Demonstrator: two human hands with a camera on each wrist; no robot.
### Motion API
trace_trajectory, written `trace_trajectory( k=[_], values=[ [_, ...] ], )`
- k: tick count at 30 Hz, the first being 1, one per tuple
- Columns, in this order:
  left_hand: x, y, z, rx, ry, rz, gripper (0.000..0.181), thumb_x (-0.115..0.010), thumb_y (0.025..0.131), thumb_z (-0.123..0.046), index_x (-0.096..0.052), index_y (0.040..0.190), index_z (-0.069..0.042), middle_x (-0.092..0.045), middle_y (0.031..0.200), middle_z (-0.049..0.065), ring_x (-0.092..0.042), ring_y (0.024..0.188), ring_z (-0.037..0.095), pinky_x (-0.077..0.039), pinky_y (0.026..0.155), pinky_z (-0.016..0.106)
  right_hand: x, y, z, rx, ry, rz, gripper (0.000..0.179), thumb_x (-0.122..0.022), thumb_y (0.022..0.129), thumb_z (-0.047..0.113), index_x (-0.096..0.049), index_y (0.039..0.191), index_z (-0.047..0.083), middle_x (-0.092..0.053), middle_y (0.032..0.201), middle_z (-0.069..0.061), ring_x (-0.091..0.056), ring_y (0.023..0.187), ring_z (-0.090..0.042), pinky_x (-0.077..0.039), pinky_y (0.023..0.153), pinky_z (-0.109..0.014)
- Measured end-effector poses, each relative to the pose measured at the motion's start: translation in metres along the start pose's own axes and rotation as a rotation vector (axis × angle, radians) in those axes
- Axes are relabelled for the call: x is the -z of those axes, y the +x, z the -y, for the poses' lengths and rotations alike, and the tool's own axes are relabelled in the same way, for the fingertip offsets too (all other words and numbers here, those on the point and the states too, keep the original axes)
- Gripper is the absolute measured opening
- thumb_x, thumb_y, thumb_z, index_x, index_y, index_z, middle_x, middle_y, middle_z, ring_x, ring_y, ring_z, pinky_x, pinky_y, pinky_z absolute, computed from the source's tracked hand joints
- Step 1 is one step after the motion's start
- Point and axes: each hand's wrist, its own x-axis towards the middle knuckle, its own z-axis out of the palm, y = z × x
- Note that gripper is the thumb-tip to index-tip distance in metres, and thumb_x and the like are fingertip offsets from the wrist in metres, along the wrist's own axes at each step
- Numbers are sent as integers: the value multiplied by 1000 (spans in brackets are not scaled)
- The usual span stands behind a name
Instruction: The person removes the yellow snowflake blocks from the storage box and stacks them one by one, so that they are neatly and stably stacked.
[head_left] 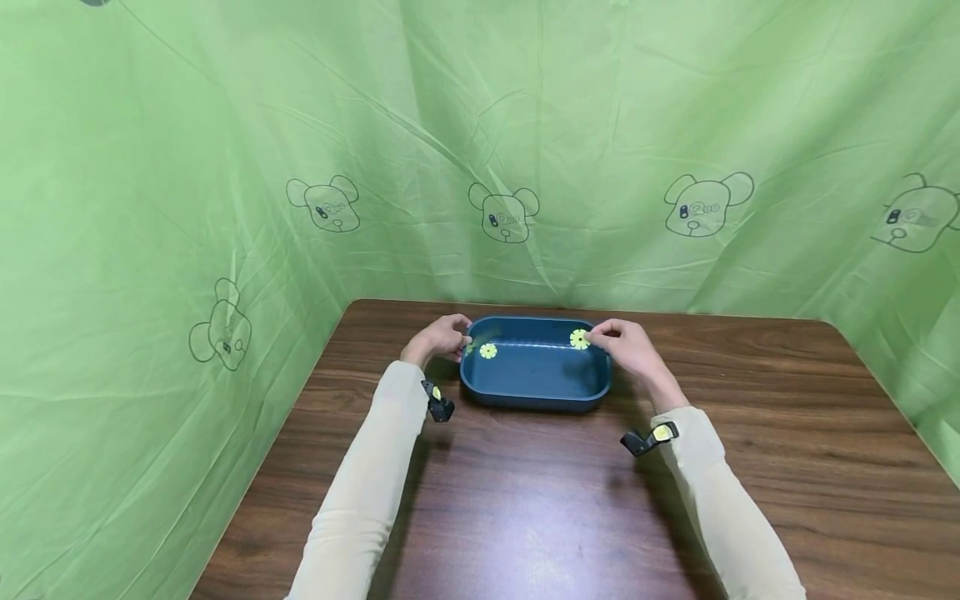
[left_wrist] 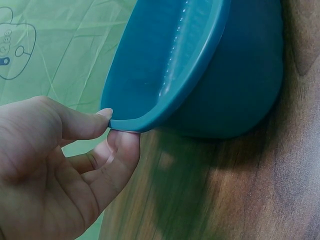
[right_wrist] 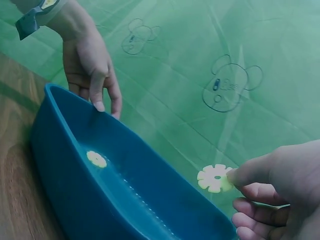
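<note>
A dark blue oblong plastic basin (head_left: 536,375) stands at the back of the table. My left hand (head_left: 441,337) pinches its left end, thumb over the rim and fingers beneath it, as the rim (left_wrist: 150,120) in the left wrist view shows. Between thumb and fingertips of my right hand (head_left: 632,348) is a flat yellow flower-shaped piece (right_wrist: 215,178) with notched petals and a small central hole. It is held up by the basin's right end. A second yellow flower-shaped piece (right_wrist: 96,159) lies inside the basin, toward the left end.
The brown wood-grain table (head_left: 757,433) extends in front of the basin and to its right. Green cloth (head_left: 585,167) with printed bear heads hangs behind the table and at its sides. Each sleeved wrist wears a small black camera mount (head_left: 441,406).
</note>
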Motion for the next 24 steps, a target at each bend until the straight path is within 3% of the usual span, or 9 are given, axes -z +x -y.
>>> trace_trajectory(
  k=[7,14,18,24],
  values=[
    [0,-1,-1,-3,5,-2,35,-50,99,-8,-44,134,-7,-55,109,27,-55,75,19,-54,89,47,15,-7,-13,-31,40,-49,36,-62,93,31,-64,107,-2,-62,98,-11,-52,85,-16,-45,73,-26],
    [0,1,0,-5,4,-6,36,-50,98,-7,-44,134,-6,-55,109,27,-55,73,18,-54,89,47,27,-18,-23,-82,65,-100,39,-61,93,31,-61,109,-4,-59,100,-14,-51,81,-13,-44,67,-22],
    [0,1,0,-5,0,-4,36,-50,99,-7,-44,134,-6,-55,109,28,-55,73,18,-54,89,47,34,-22,-31,-111,68,-132,40,-62,93,34,-61,108,-3,-58,97,-6,-51,84,-13,-45,69,-24],
    [0,0,0,-2,5,-2,37,-50,99,-8,-44,135,-6,-54,112,28,-55,74,18,-55,86,45,42,-24,-44,-170,62,-155,45,-61,93,37,-59,112,-3,-56,111,-10,-47,91,-14,-42,75,-27]
  ],
)
